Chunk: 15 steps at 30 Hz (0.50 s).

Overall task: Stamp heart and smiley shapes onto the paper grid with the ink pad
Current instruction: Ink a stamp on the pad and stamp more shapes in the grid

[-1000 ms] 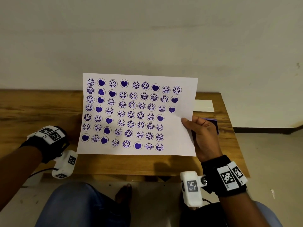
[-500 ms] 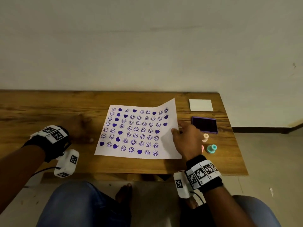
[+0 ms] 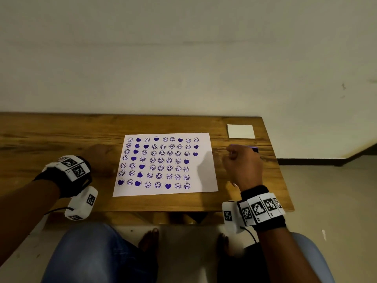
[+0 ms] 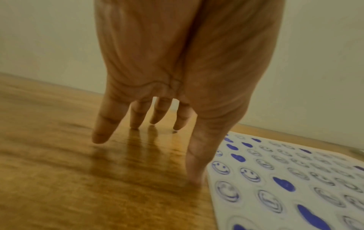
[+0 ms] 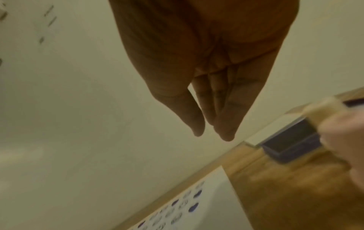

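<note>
Head view: white rectangular paper sheet (image 3: 206, 166) stamped with purple hearts and smileys lies flat on the brown wooden surface (image 3: 51, 135). Its long axis runs left to right, its far edge parallel to the wall, and an unstamped margin runs down its right side. The left hand (image 3: 100, 158) rests on the surface just beside the sheet's left edge. The right hand (image 3: 242, 166) sits above the surface to the right of the sheet, apart from it, with fingers curled under; what they hold, if anything, cannot be told here. A sliver of the dark purple ink pad (image 3: 255, 148) shows beyond the right hand's knuckles. A white square card (image 3: 240, 131) lies near the far right corner of the surface.

Left wrist view: the left hand's fingers (image 4: 138, 115) are straight and spread, tips down on the surface, holding nothing. The thumb tip touches the surface right at the sheet's left edge; the stamped rows extend away to the right.

Right wrist view: the right hand's fingers (image 5: 224, 109) hang straight and close together, gripping nothing. The ink pad (image 5: 291, 144) lies on the surface off to one side of the fingertips, not touched by them. A corner of the sheet shows at the bottom of the frame, well apart from the fingertips. The picture is blurred.
</note>
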Each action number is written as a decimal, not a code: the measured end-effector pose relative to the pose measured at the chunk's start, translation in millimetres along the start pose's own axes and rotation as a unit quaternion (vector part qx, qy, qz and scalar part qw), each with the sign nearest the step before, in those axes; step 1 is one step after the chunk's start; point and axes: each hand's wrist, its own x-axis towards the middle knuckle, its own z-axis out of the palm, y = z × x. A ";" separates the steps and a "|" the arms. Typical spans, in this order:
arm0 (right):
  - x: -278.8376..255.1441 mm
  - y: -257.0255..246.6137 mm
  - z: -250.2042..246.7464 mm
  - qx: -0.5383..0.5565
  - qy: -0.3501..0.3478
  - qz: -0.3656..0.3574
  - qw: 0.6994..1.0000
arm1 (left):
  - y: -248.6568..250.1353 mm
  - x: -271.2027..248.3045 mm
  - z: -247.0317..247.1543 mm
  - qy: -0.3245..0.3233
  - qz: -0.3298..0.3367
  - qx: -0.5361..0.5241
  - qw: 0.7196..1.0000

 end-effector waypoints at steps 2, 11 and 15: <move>-1.2 10.6 -15.7 -0.010 0.011 -0.002 1.000 | 20.9 -9.5 0.3 0.042 0.030 -0.021 0.998; -3.6 41.8 -28.5 -0.114 -0.002 0.027 0.993 | 141.4 -58.4 35.1 0.083 0.252 -0.185 0.946; -3.9 42.2 -21.5 -0.138 -0.011 0.016 0.990 | 186.5 -70.5 55.5 0.064 0.296 -0.252 0.919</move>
